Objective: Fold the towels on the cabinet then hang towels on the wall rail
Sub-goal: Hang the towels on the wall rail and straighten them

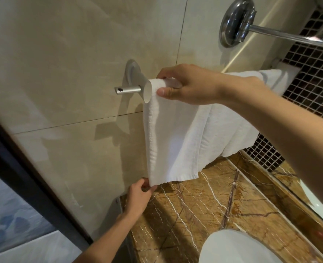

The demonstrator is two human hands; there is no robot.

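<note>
Front towel point(174, 133): white, draped over the left end of the wall rail, hanging flat down the wall, its bottom hem just above the bench.
Wall rail point(127, 90): matte metal bar on a round wall bracket point(132, 73); only its short left end shows, the rest is covered by cloth.
Right hand point(187, 84): on top of the rail, fingers and thumb curled round the towel's folded top edge, holding it there.
Left hand point(138, 196): low down, pinching the towel's lower left corner between thumb and fingers.
Second towel point(232, 126): white, hanging on the same rail to the right, partly behind the front towel.
Bench point(185, 215): brown veined marble top below the towels.
White rounded object point(232, 247): at the bottom edge, on the bench side; cannot tell what it is or what it holds.
Chrome fitting point(236, 21): round wall plate with a bar running right, above the towels.
Mosaic tiles point(308, 88): dark, on the right wall behind the second towel.
Dark frame point(24, 164): along the wall's left edge.
</note>
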